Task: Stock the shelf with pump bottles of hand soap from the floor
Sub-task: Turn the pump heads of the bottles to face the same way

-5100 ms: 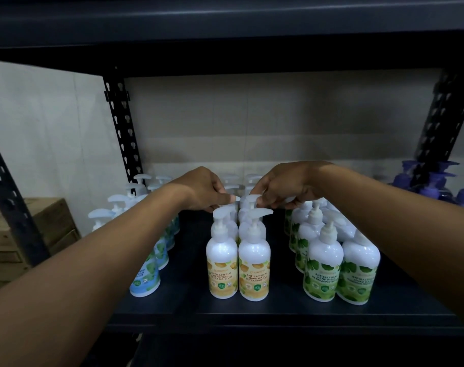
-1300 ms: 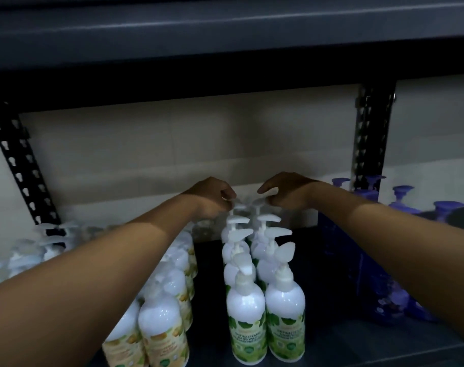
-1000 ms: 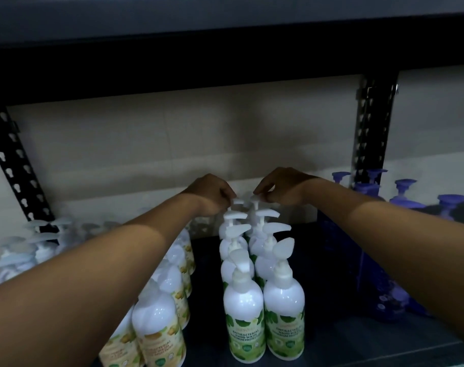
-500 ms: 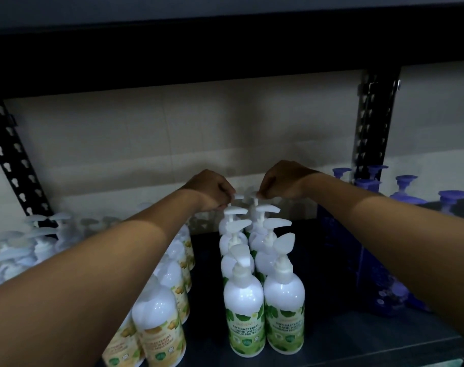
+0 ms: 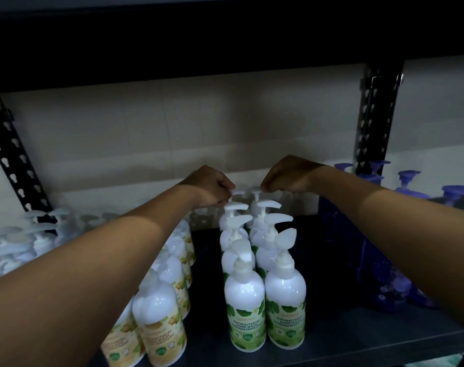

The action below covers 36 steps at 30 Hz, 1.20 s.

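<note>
The left hand (image 5: pixel 209 188) and the right hand (image 5: pixel 291 174) are held curled, each apparently pinching a pump head at the rear of the green-label bottles (image 5: pixel 245 308), both equally near. That upright double row is laid front to back, straight away from the person, between yellow-label bottles (image 5: pixel 159 327) and purple bottles (image 5: pixel 408 181). All are borne on the dark shelf (image 5: pixel 344 337), backed by a pale wall (image 5: pixel 172 128).

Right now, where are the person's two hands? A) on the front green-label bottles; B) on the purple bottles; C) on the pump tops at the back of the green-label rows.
C: the left hand and right hand each pinch a pump top at the far end of the green-label bottles.
</note>
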Available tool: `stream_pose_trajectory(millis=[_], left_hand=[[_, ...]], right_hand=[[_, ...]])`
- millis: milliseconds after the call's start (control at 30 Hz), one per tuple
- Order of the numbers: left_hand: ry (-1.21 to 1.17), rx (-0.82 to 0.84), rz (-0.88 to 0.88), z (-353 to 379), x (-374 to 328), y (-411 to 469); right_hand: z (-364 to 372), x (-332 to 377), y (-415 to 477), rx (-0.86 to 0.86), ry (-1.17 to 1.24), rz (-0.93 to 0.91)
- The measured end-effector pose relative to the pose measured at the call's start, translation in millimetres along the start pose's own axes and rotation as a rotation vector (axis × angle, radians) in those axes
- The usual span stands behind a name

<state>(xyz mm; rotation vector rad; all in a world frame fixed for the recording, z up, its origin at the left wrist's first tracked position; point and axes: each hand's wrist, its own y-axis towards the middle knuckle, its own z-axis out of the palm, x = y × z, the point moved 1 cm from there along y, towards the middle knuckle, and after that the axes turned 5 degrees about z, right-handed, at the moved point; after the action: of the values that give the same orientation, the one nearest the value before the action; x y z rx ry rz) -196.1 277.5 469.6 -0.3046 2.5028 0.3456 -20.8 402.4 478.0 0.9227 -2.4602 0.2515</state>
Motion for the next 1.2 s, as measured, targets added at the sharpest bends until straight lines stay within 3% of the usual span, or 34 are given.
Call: stream_pose_trajectory(millis=[467,700,1200], left_hand=[[-0.027,0.023,-0.026,-5.5,-3.7,-13.6],[-0.061,-0.092,0.054,-16.8,-16.1,-40.1],[0.022,-0.049,0.108,2.9,-11.9,-53.2]], right_hand=[[-7.8,10.8,-20.8,-0.062,0.064,-0.021],[-15.0,24.4,-53.1,-0.065,0.073,-0.124],[5.5,6.6,-65.7,-0.045,-0.026,-0.121]])
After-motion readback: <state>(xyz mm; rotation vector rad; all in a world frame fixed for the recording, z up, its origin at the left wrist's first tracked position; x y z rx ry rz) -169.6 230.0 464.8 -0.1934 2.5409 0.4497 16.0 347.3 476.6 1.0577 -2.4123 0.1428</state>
